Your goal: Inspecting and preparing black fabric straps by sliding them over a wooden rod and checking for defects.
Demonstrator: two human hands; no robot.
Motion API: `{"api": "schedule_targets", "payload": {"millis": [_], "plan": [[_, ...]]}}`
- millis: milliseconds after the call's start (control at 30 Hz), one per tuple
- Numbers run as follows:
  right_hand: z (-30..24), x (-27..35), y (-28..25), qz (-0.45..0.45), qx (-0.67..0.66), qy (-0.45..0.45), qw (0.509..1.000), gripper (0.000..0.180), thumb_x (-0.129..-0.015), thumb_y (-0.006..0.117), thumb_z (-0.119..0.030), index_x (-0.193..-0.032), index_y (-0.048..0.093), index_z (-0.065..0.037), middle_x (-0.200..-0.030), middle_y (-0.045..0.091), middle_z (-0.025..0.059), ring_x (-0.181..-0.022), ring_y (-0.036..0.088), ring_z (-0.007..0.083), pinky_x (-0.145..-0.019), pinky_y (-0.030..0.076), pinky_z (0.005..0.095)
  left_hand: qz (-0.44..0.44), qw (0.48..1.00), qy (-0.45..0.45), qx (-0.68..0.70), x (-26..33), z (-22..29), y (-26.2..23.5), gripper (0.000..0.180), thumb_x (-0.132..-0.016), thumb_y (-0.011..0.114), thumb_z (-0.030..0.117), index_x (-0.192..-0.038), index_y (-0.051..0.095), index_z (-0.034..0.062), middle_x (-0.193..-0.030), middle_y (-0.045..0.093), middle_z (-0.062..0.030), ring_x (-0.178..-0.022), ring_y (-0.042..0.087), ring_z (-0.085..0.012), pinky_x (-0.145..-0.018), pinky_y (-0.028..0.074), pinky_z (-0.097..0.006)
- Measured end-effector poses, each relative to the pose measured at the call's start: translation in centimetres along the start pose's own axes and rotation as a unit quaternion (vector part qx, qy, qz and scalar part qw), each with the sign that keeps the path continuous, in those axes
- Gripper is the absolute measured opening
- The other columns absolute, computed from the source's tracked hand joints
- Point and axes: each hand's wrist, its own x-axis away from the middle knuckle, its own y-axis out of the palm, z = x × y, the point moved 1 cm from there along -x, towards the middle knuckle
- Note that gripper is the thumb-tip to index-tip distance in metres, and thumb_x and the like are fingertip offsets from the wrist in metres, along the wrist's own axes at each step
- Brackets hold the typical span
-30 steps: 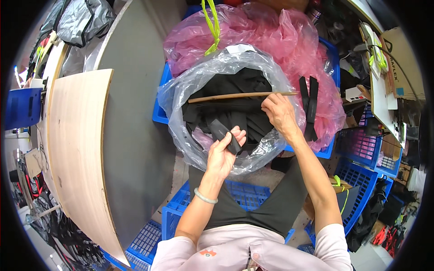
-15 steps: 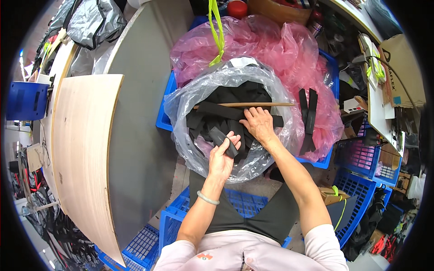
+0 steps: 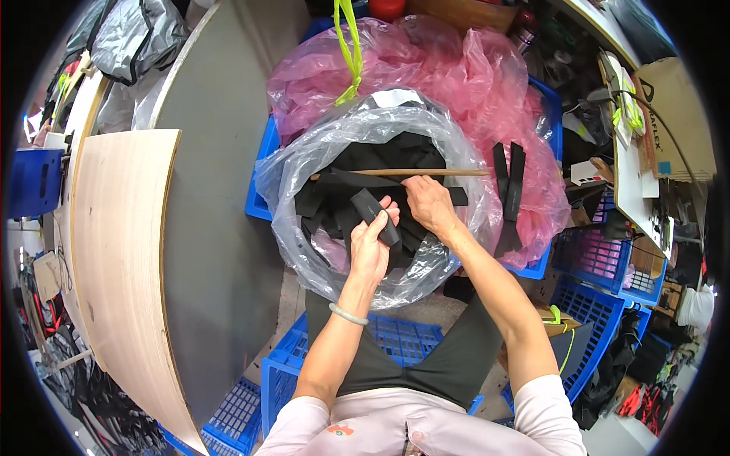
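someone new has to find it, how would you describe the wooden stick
Find the heap of pink plastic at the top middle, then the clear plastic bag open below it in the picture. Across its mouth, beside the right hand, lies the wooden stick; its long, thin brown shape sets it apart from the flat black strips nearby.

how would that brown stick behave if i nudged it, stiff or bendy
The stick is probably stiff: it runs nearly straight across the bag with no clear sag. It looks slim, so it is likely light. Its right end lies over shiny, crinkled plastic, so it might slide easily.
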Motion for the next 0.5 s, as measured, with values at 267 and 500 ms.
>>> {"api": "schedule_targets", "payload": {"millis": [267, 500], "plan": [[-5.1, -2.9, -17.0, 0.306, -0.102, 0.172, 0.931, 0.012, -0.087, 0.053, -0.012, -0.081, 0.056, -0.002, -0.06, 0.044, 0.001, -0.052, 0.039, 0.0127, -0.047, 0.034, 0.0315, 0.055, 0.998, -0.005, 0.017, -3.9, -2.5, -0.8, 0.026, -0.088, 0.058, 0.005, -0.111, 0.055, -0.008, -0.108, 0.061, -0.0121, -0.097, 0.058, -0.017, -0.088, 0.043, -0.027], [-6.8, 3.6, -25.7, 0.086, 0.199, -0.038, 0.976, 0.013, -0.076, 0.062, 0.0, -0.088, 0.059, -0.002, -0.068, 0.051, 0.0087, -0.05, 0.053, 0.0216, -0.044, 0.042, 0.0327, -0.022, 1.0, -0.018, -0.002, 1.4, -0.4, 1.9, 0.032, -0.092, 0.053, 0.01, -0.115, 0.05, -0.0118, -0.113, 0.058, -0.0162, -0.104, 0.057, -0.0249, -0.094, 0.046, -0.036]]}}
